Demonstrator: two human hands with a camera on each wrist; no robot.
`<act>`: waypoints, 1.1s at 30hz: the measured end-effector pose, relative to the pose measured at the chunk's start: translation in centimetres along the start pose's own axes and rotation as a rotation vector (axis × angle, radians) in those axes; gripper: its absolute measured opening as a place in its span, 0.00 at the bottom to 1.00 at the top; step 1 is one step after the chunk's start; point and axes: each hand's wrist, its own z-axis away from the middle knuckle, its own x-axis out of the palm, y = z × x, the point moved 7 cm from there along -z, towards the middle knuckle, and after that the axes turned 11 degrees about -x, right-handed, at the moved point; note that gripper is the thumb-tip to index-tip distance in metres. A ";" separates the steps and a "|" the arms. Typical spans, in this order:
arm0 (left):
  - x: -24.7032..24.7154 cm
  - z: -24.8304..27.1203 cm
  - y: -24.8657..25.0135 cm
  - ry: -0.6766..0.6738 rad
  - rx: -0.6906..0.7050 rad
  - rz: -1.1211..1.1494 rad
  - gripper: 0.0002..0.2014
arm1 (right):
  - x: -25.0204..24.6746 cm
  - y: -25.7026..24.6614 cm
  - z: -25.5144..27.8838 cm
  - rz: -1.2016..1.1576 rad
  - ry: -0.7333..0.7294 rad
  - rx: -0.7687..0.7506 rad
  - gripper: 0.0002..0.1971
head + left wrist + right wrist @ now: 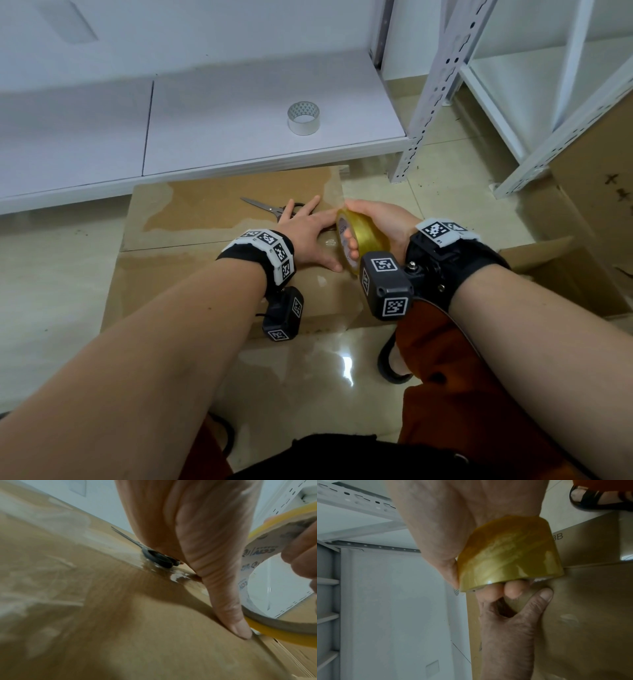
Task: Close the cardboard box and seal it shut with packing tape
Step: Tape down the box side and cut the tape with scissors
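A brown cardboard box (191,219) lies on the floor with its top flaps closed and old clear tape patches on them. My left hand (308,233) lies flat on the box top, fingers straight, thumb (240,627) pressing down at the flap seam beside the roll. My right hand (380,226) grips a yellow roll of packing tape (359,240), fingers through its core, at the box's right edge. In the right wrist view the tape roll (510,555) sits just above the box (590,615), with the left hand (510,628) spread beneath it.
Scissors (270,207) lie on the box top just beyond my left hand. A clear tape roll (303,117) stands on the low white shelf (102,144). A white metal rack (431,85) rises at right. Another open cardboard box (582,274) sits right.
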 end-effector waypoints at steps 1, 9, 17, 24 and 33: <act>0.0 0.0 0.0 -0.001 -0.001 -0.006 0.50 | 0.0 0.1 0.0 0.003 0.001 -0.001 0.23; 0.0 -0.1 -0.1 -0.012 -0.016 -0.017 0.54 | 0.0 0.4 0.2 0.011 0.000 0.002 0.22; -0.2 0.2 0.2 -0.014 -0.014 -0.033 0.52 | -0.1 0.5 0.5 0.028 0.009 0.018 0.21; -0.1 0.2 0.2 -0.008 -0.017 -0.041 0.52 | -0.2 0.7 0.7 0.030 0.018 0.026 0.19; 0.2 -0.1 -0.1 0.002 -0.007 -0.052 0.54 | -0.1 0.8 1.3 0.041 0.009 0.070 0.20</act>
